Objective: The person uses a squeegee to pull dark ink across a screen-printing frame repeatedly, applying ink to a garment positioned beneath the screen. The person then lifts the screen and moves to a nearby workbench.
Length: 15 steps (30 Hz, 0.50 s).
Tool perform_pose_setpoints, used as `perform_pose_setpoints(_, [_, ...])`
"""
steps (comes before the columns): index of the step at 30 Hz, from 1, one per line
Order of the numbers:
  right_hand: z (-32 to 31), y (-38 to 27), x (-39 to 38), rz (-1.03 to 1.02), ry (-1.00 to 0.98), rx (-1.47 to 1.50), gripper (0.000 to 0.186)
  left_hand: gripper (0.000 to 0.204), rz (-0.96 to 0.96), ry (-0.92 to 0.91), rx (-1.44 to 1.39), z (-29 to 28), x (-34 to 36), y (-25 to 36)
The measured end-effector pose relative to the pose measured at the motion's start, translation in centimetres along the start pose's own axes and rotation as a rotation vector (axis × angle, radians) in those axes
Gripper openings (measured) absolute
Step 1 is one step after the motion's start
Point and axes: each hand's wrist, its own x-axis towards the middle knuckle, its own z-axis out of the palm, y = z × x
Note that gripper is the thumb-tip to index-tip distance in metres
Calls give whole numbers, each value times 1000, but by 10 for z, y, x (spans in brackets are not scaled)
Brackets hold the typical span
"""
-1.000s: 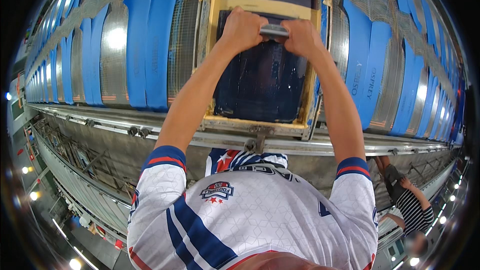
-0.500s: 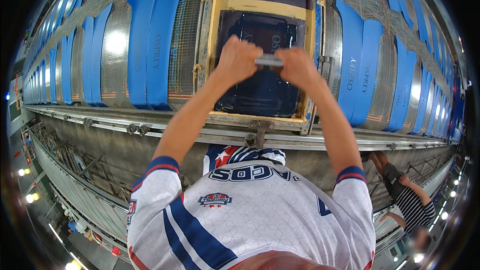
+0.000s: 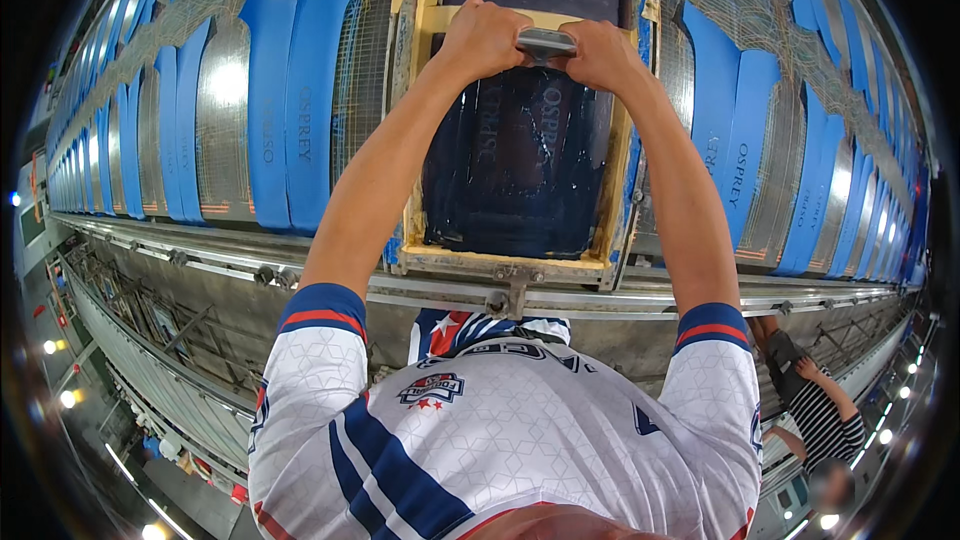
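My left hand (image 3: 485,40) and my right hand (image 3: 602,55) grip the ends of a grey squeegee (image 3: 546,41) near the far part of a rectangular printing screen. The screen's frame (image 3: 632,140) is pale metal, with yellowish tape along its inner edges and blue patches on its sides. Glossy dark navy ink (image 3: 515,190) covers the mesh below my hands, and pale lettering shows through it. The squeegee's blade is mostly hidden beneath its handle and my fingers.
A long printing table holds rows of blue cut fabric pieces (image 3: 270,110) on shiny, thread-marked boards, left and right of the screen. A metal rail (image 3: 420,295) runs along the near edge. A person in a striped top (image 3: 820,410) stands at the lower right, near another table.
Half a second ago my hands and the squeegee were nearer me, down the screen. They are now back up at its far end, slightly higher than a second ago. Both still grip it.
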Motion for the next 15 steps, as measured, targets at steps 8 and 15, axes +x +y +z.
perform_pose_setpoints(8, [79,-28,-137,-256,121,-95,19,22,105,177,40,49,-142,65])
perform_pose_setpoints(15, [45,-55,-189,-48,295,319,49,24,81,305,-18,49,-203,99])
